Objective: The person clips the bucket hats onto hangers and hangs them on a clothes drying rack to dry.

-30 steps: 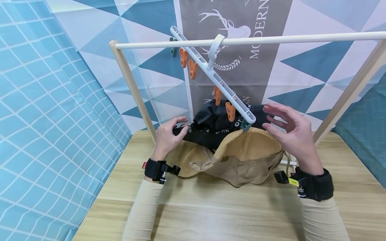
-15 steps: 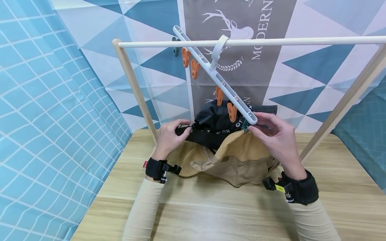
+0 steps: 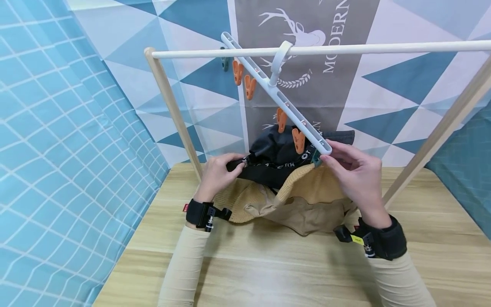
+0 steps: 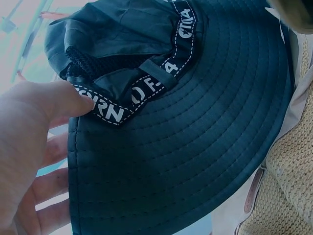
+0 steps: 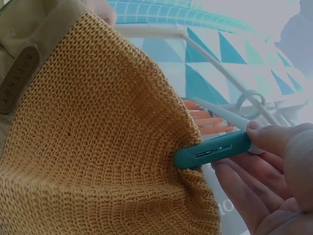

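My left hand (image 3: pixel 219 174) pinches the edge of a dark sun hat (image 4: pixel 190 137), thumb on its lettered band, in the left wrist view. A tan knitted sun hat (image 5: pixel 102 112) with a brown fabric part and a leather label hangs by its brim from a green clothespin (image 5: pixel 212 150). My right hand (image 3: pixel 357 174) pinches that clothespin at its upper end, thumb on one side and fingers on the other, right at the tip of the pale blue clip hanger (image 3: pixel 285 101). The dark hat lies behind the tan one and is partly hidden by it.
The hanger hooks over a white rod (image 3: pixel 356 49) on a wooden stand (image 3: pixel 168 98). Several orange clothespins (image 3: pixel 298 141) hang along it, with another green one at the far end. A wooden table (image 3: pixel 268 273) lies below, a patterned cloth behind.
My right hand has moved left from beside the tan hat and taken hold of the green clothespin at the hanger's tip. My left hand stays at the dark hat's edge.
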Action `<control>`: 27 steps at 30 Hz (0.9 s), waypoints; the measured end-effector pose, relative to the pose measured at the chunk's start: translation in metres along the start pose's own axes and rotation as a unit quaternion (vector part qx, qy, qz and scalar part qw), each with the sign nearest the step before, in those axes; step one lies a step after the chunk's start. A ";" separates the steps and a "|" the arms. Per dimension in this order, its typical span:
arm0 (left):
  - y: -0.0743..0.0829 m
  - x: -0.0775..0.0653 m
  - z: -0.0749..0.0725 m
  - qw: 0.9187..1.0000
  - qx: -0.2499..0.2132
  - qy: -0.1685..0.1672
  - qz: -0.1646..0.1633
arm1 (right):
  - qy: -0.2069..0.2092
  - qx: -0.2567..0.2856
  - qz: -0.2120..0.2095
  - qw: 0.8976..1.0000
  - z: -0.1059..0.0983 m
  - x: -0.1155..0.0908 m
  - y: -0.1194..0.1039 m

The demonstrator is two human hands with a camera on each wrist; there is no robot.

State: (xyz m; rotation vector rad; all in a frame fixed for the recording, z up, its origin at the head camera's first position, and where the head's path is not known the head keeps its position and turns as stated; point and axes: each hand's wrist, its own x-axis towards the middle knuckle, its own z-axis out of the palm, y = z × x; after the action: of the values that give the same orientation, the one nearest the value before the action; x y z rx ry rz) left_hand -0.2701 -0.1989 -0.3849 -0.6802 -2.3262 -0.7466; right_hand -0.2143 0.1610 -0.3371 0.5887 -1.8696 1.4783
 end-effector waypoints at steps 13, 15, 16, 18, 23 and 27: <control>0.005 0.004 0.006 1.000 0.007 -0.013 -0.003 | 0.033 0.002 -0.011 0.999 -0.014 0.016 -0.017; 0.005 0.004 0.007 1.000 0.010 -0.014 -0.004 | 0.033 0.005 -0.016 0.999 -0.015 0.018 -0.018; 0.005 0.004 0.007 1.000 0.012 -0.015 -0.004 | 0.032 0.005 -0.015 0.999 -0.015 0.019 -0.019; 0.005 0.003 0.006 1.000 0.016 -0.017 -0.005 | 0.029 0.003 -0.012 1.000 -0.015 0.019 -0.019; 0.009 0.002 0.004 0.999 0.018 -0.031 -0.012 | 0.027 -0.006 -0.009 1.000 -0.017 0.022 -0.018; 0.014 0.003 -0.001 0.998 0.024 -0.053 -0.023 | 0.026 -0.012 0.001 1.000 -0.019 0.027 -0.017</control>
State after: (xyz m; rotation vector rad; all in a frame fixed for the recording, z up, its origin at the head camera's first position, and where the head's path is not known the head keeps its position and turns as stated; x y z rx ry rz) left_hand -0.2633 -0.1885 -0.3770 -0.6616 -2.4554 -0.6865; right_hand -0.2162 0.1769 -0.3040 0.5318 -1.8461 1.4566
